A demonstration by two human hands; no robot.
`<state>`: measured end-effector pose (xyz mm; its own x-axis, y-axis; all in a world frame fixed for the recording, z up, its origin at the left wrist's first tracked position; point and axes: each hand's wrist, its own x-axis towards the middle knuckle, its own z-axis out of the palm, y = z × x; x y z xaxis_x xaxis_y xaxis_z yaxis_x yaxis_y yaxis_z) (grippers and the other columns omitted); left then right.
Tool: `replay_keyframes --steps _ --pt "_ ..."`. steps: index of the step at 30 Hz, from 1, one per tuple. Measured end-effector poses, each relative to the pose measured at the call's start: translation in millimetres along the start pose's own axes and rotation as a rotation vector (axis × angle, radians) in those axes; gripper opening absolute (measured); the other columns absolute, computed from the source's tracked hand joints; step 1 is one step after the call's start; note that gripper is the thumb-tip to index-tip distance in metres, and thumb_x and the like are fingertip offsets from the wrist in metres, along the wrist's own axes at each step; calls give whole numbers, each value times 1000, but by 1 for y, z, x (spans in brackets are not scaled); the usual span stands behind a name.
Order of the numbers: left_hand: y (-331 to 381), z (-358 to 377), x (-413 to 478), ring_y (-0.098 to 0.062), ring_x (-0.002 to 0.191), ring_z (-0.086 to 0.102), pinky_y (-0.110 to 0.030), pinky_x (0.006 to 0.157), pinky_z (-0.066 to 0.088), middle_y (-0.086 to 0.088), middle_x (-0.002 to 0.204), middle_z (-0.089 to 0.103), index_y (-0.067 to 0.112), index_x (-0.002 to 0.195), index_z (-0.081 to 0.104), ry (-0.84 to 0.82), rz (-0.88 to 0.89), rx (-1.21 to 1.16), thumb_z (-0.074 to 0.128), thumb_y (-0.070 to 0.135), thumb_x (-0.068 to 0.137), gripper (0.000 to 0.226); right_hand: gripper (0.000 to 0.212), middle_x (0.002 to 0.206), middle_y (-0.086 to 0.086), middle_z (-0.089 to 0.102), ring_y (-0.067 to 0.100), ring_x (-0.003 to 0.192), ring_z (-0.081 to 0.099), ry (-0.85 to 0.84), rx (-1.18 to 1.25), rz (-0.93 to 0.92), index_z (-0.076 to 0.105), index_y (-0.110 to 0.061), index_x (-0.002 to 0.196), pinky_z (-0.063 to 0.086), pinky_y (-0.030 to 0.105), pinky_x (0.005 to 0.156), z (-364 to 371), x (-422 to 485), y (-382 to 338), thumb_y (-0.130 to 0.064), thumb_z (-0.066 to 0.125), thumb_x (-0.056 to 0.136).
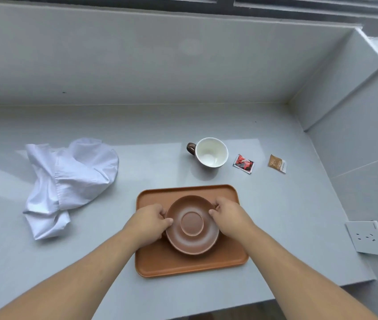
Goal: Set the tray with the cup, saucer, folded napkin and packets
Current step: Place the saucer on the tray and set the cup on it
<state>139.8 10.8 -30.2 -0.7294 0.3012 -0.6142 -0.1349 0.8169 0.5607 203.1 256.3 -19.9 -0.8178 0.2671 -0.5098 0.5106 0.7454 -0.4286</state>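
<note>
Saucer going on the tray, the rest not yet done.

Left hand [151, 219] and right hand [226, 214] grip the saucer [192, 224] over the tray [183, 266]; cup [211, 152], two packets [243, 163] and the unfolded napkin [68, 181] wait on the counter [287, 204], farther away.

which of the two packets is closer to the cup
The red and black packet, just right of the cup; the brown packet lies farther right.
</note>
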Motion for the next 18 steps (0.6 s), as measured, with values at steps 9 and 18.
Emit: replay_keyframes --steps 9,18 --pt "-1 7 11 -9 54 70 -35 69 58 3 69 74 23 81 62 16 -30 29 70 42 87 22 16 100 5 70 29 96 64 -20 -42 -30 57 -18 105 55 41 82 -2 9 3 -32 57 98" --pt "46 -33 45 -15 85 64 -33 68 48 14 89 70 32 110 60 273 36 179 59 48 87 29 20 77 -2 69 18 75 65 127 93 23 57 -27 106 51 34 63 -61 48 2 -42 52 95"
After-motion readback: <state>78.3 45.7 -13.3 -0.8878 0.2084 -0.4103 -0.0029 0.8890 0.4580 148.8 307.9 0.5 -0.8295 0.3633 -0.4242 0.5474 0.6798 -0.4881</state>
